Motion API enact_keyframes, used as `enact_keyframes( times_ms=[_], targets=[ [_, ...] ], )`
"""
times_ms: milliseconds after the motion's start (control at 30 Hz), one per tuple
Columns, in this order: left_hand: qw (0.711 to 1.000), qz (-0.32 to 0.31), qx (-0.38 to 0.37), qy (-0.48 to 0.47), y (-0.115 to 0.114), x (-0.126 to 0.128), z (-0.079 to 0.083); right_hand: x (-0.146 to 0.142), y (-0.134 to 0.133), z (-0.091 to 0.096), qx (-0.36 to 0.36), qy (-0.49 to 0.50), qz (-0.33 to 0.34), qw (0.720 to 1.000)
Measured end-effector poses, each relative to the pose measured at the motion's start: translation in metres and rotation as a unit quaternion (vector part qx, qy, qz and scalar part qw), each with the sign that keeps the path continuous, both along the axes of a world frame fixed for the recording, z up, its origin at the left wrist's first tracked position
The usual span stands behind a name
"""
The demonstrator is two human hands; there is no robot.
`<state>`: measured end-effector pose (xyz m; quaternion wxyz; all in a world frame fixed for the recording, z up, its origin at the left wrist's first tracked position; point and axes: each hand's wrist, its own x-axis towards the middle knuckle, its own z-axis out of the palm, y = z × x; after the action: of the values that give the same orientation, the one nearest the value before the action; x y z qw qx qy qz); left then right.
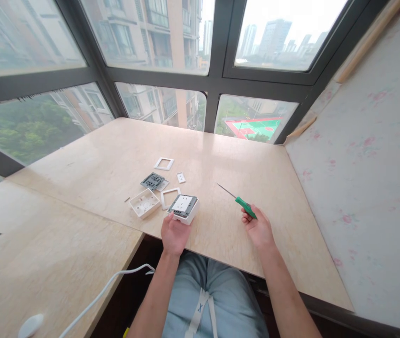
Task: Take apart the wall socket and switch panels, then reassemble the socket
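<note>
My left hand (pixel 176 232) is closed around the near side of a wall socket (pixel 183 206), a white box with a grey inner frame and a white slotted face turned up. It is held just above the table's near edge. In my right hand (pixel 259 225) is a screwdriver (pixel 245 206) with a green handle, its thin shaft pointing forward and left, apart from the socket. Beside the socket lie a white frame (pixel 165 199) and an open white back box (pixel 145 203). Behind them are a dark grey socket insert (pixel 152 180) and a small white slotted piece (pixel 180 178).
Another white frame (pixel 164 164) lies farther back on the pale table (pixel 256 164). A small strip (pixel 127 199) sits left of the back box. A white cable (pixel 104 286) hangs at the lower left near a white round object (pixel 31 326). Windows and a papered wall (pixel 362 164) border the table.
</note>
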<state>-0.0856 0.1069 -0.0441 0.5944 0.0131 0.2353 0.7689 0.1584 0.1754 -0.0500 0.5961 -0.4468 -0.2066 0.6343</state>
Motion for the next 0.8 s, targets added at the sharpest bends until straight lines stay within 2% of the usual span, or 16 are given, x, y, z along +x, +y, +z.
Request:
enact_keyframes(
  times_ms=[133,433,633,800],
  targets=[
    [0.999,-0.014,0.015,-0.032,0.002,-0.001,0.003,0.004,-0.003,-0.002,0.013,0.013,0.007,1.0],
    [0.997,-0.053,0.054,-0.025,0.006,-0.003,0.013,0.005,-0.008,-0.001,0.033,-0.021,0.019,0.999],
    [0.994,-0.083,0.058,-0.044,0.011,-0.01,0.013,-0.004,-0.013,-0.002,0.058,-0.129,0.025,0.99],
    [0.995,-0.079,0.036,-0.044,0.009,-0.02,0.009,-0.011,-0.016,-0.004,0.081,-0.261,0.029,0.961]
  ],
)
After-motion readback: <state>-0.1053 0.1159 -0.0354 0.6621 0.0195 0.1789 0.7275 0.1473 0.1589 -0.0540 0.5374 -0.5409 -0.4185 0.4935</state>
